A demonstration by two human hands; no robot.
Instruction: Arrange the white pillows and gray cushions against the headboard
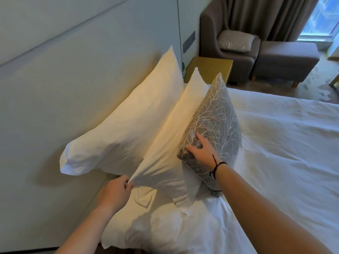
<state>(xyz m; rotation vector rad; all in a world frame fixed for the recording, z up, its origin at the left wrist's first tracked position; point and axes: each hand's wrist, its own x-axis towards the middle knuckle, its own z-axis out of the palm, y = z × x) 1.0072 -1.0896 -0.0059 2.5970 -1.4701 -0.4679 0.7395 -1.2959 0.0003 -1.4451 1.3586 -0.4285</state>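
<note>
A large white pillow (124, 125) leans upright against the pale headboard (64, 79). A second white pillow (172, 136) stands in front of it. My left hand (115, 193) pinches that second pillow's near corner. A gray cushion (214, 121) with a white branch pattern leans on the second pillow. My right hand (201, 149) lies on the cushion's near face, fingers spread. Another white pillow (150, 228) lies flat on the bed below my hands.
The white duvet (284, 153) covers the bed to the right. A yellow bedside table (209, 70) stands past the pillows. Behind it are a gray armchair (220, 37) holding another gray cushion (235, 41), a footstool (286, 59) and curtains.
</note>
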